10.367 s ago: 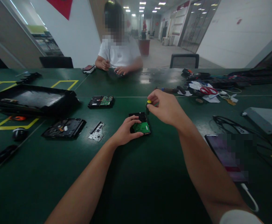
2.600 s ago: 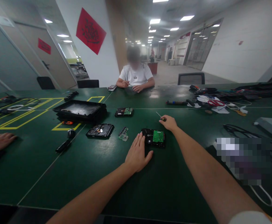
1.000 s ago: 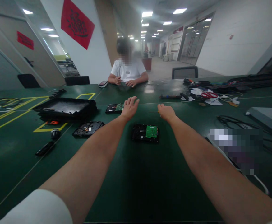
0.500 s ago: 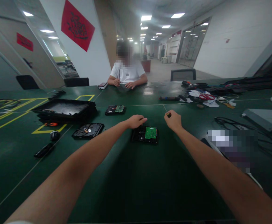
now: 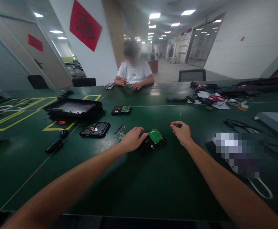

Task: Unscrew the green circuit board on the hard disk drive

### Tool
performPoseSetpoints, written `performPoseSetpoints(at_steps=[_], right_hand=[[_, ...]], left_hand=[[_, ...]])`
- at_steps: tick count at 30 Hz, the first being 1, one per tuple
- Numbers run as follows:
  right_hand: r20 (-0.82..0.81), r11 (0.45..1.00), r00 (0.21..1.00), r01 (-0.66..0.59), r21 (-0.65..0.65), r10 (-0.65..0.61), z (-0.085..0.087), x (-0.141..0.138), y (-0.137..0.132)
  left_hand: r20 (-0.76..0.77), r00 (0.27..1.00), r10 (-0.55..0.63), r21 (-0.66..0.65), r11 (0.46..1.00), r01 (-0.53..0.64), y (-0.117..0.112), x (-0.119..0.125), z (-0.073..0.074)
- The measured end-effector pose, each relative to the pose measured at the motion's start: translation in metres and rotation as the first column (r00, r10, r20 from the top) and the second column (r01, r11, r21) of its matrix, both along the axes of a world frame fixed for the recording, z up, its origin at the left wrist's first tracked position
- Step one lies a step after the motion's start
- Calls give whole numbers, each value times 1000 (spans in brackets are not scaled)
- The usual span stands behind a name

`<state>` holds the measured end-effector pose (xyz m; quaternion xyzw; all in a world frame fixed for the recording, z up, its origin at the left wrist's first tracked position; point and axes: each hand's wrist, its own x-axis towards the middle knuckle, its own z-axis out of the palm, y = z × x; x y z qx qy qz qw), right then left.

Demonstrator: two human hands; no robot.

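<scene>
Basically, biggest first: dk green table (image 5: 129,190) fills the lower view. Co-worker (image 5: 135,73) in white tee sits at far edge, both forearms on it. Blk tray (image 5: 91,113) is far L, wide & shallow. Gray metal box (image 5: 274,122) at R edge, cables just beside it.

L hand (image 5: 134,138) is at L end of hard drive (image 5: 156,144), thumb nr its top, fingers bunched w/ narrow gap to thumb; can't tell if gripping or just resting. Drive lies approx center of table, grn PCB side up, set at an angle, between the two hands.

R hand (image 5: 182,133) is R of drive, apart from it, fingers closed round screwdriver handle.

Open drive (image 5: 94,129) lies L, nr tray; 2nd drive (image 5: 121,110) farther back, partly grn on top. Loose PCB (image 5: 119,132) flat, just L of L hand. Smallest: screwdriver (image 5: 179,125), thin shaft pointing up/away, clear of drive.
</scene>
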<state>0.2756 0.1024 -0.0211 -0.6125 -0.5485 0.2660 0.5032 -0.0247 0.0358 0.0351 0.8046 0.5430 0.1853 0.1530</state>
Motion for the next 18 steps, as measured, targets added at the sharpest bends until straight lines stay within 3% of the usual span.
performPoseSetpoints(at_steps=[6,11,15,18], right_hand=[[-29,999,999,-38,22,39,-3,-3,-2],[-38,999,999,-28,31,29,-3,-1,-3],[-29,1000,1000,-11,29,12,-3,0,-3],[-7,1000,1000,-12,25,13,-3,-1,-3]], left_hand=[[150,987,56,-12,998,-55,-55,7,-7],[333,940,72,-77,996,-49,-86,21,-10],[457,883,110,-173,984,-33,-92,21,-18],[477,876,67,-179,984,23,-76,10,-23]])
